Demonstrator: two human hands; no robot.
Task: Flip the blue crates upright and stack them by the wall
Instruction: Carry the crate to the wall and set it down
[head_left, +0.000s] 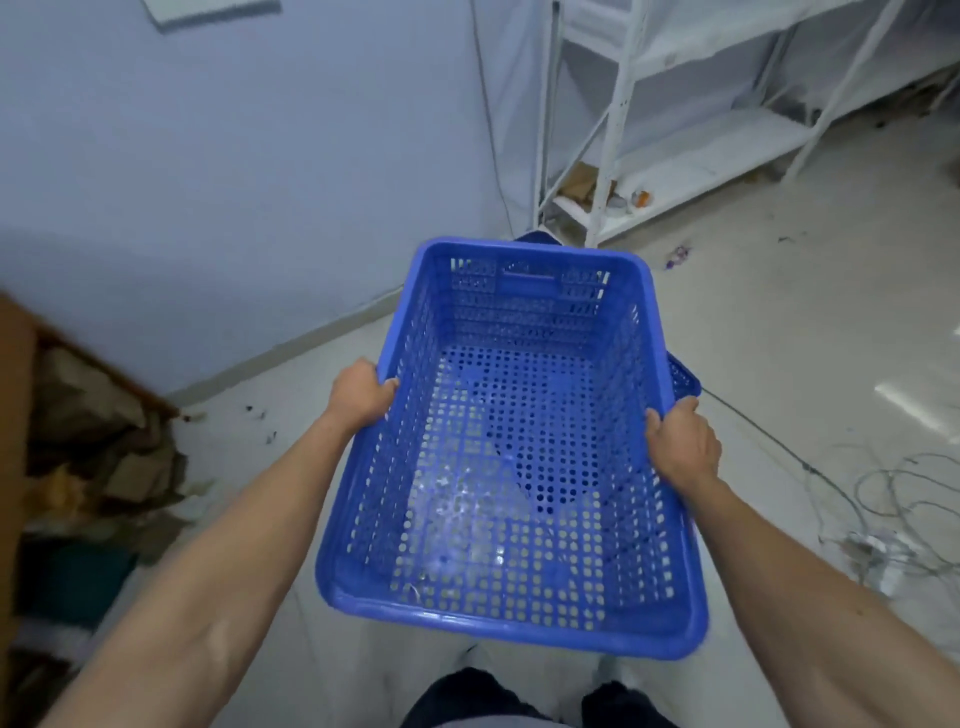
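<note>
While the left hand (361, 395) and right hand (683, 441) clench opposite rims of the upright blue perforated crate (511, 447), keep it level. Lower it squarely onto the 2nd crate (683, 376) peeking out beneath, near the wall (234, 182).

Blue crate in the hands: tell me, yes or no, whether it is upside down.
No. The blue crate is held open side up, its holed bottom visible inside, with the left hand and right hand gripping its long rims.

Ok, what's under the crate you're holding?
Another blue crate pokes out beneath the held crate, showing only at the right and far edges. Its orientation and anything below are hidden.
</note>
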